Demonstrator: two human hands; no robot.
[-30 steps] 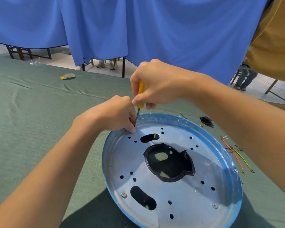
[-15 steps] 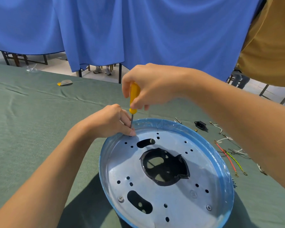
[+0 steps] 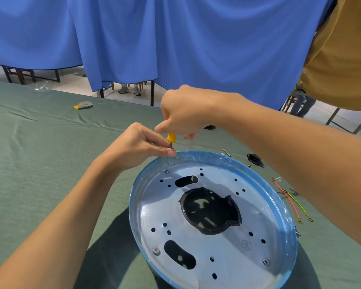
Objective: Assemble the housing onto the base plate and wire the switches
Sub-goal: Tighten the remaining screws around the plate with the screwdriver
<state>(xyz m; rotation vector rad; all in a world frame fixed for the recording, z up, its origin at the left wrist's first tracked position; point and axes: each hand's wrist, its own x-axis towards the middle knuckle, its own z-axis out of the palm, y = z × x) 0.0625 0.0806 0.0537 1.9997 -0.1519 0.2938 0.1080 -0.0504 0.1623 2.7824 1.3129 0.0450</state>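
A round metal base plate [image 3: 258, 215] with a blue film rim lies on the green cloth, a black housing [image 3: 208, 211] showing through its centre hole. My right hand [image 3: 186, 111] grips the yellow handle of a screwdriver [image 3: 171, 138], which stands upright. Its tip sits on a screw [image 3: 166, 171] at the plate's far left edge. My left hand [image 3: 142, 144] pinches the screwdriver's metal shaft just above the rim. Two other screws [image 3: 156, 250] sit in the plate's near side.
Red and yellow-green wires [image 3: 290, 201] with ring terminals lie right of the plate. A black socket [image 3: 254, 158] and small metal parts lie beyond the rim. A grey and yellow piece [image 3: 83, 105] rests far left. Blue curtains hang behind; a person in a mustard shirt [image 3: 342, 55] stands at right.
My left hand has slid up the shaft, uncovering the tip and the screw. My right hand has shifted higher on the handle. The camera has moved a little.
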